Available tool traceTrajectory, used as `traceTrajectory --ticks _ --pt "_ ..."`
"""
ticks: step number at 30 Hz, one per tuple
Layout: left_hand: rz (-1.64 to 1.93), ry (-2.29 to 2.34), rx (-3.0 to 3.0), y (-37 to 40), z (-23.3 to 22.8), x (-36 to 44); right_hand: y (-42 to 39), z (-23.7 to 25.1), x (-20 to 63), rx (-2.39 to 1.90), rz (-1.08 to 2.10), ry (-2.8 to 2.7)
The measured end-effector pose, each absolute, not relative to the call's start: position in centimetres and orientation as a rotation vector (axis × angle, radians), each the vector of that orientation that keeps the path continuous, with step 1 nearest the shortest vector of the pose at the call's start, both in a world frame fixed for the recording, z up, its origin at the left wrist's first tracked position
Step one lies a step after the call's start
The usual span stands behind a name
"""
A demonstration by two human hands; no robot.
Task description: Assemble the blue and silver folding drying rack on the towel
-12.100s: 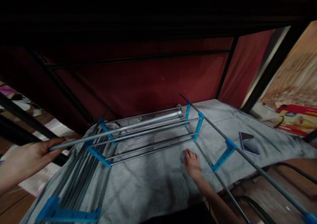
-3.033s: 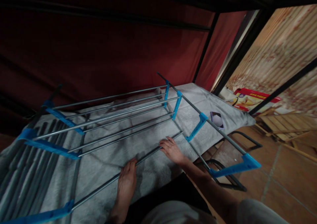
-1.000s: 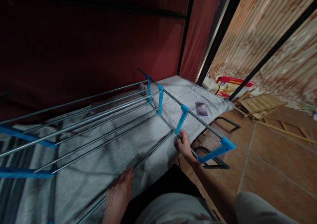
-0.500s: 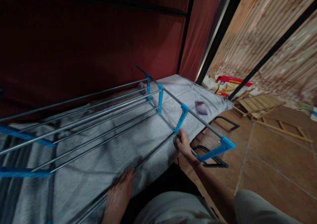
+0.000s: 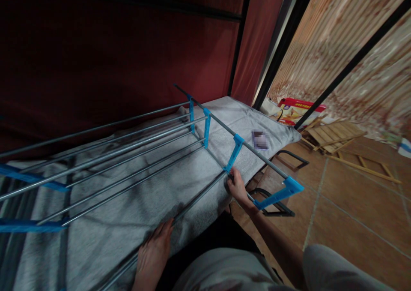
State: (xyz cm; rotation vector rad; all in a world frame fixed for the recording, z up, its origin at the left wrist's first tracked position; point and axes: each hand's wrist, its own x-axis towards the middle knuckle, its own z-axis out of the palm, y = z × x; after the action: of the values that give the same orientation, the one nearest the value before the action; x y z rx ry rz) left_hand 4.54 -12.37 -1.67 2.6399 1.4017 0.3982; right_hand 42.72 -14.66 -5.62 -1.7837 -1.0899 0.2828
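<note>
A rack of grey metal tubes [image 5: 105, 167] joined by blue plastic connectors [image 5: 233, 151] lies across a grey cloth [image 5: 144, 214]. My left hand [image 5: 154, 247] is closed over a long tube [image 5: 201, 194] along the rack's near side, its fingertips partly hidden. My right hand [image 5: 238, 186] grips the cross tube at that tube's far end, just below a blue connector. Another connector [image 5: 281, 193] sits to the right of this hand, past the cloth's edge. More blue connectors [image 5: 32, 226] hold the tubes at the left end.
A small pixelated item [image 5: 260, 140] lies on the cloth. Black metal loops [image 5: 292, 158] stand beside the cloth's right edge. On the tiled floor [image 5: 346, 222] are a folded wooden piece [image 5: 337, 136] and a red and yellow box [image 5: 300, 111]. Black frame bars and a dark red panel [image 5: 122, 55] stand behind.
The view shifts very slightly. Both hands keep their places on the tubes, and the rack has not visibly moved on the cloth.
</note>
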Motion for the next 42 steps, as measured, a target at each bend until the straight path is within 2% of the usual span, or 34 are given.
traceTrajectory --ticks 7,14,24,29,35,42 --pt "0.419 1.385 2.619 -12.0 -1.4 4.9 -14.7 -5.3 42.5 -1.767 0.283 -1.086" --pt "0.263 1.333 2.626 -11.2 -0.7 4.8 -14.8 -5.6 42.6 -1.783 0.278 -1.063" --pt "0.223 1.458 2.488 -12.3 0.4 6.9 -15.8 -5.4 42.9 -1.797 0.293 -1.126" --pt "0.095 1.504 2.397 -13.5 1.6 8.4 -17.3 -4.3 41.2 -1.744 0.050 -1.135" --pt "0.179 1.507 2.378 -13.7 2.2 9.0 -15.8 -0.6 34.4 -1.418 0.407 -1.669" --pt "0.211 1.454 2.427 -13.6 1.7 9.1 -12.8 1.2 27.4 -1.208 0.660 -1.893"
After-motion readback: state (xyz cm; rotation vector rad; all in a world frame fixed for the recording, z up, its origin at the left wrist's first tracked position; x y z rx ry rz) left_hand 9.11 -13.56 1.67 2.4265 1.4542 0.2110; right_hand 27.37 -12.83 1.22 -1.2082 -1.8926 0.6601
